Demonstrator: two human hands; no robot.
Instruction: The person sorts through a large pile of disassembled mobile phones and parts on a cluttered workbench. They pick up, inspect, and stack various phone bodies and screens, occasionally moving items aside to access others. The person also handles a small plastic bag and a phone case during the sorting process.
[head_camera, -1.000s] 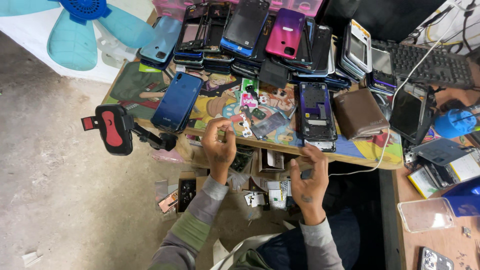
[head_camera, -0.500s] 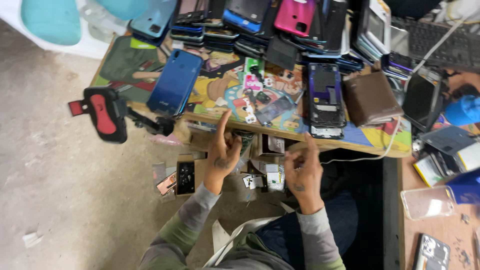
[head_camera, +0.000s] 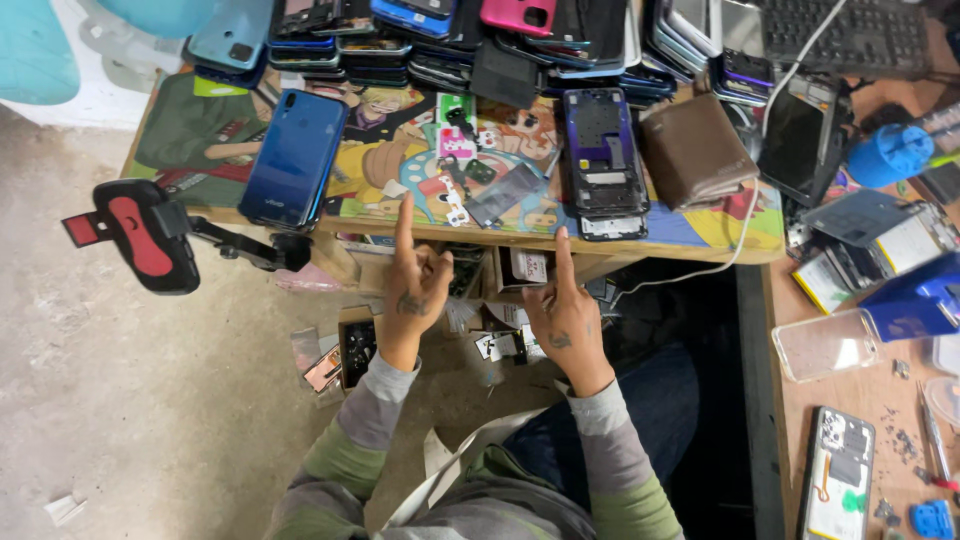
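Observation:
My left hand hovers just in front of the table's front edge, index finger pointing up toward the small phone parts on the cartoon-printed mat. My right hand is beside it, also with the index finger raised, below an opened purple phone frame. Neither hand holds anything. A blue phone lies face down on the mat to the left of my hands.
Stacks of phones line the table's far side. A brown wallet, a dark screen and a white cable lie at the right. A black-and-red phone holder sticks out left. Boxes and scraps litter the floor.
Both hands have risen toward the table edge and each has stretched out its index finger. The view has tilted down and shifted closer.

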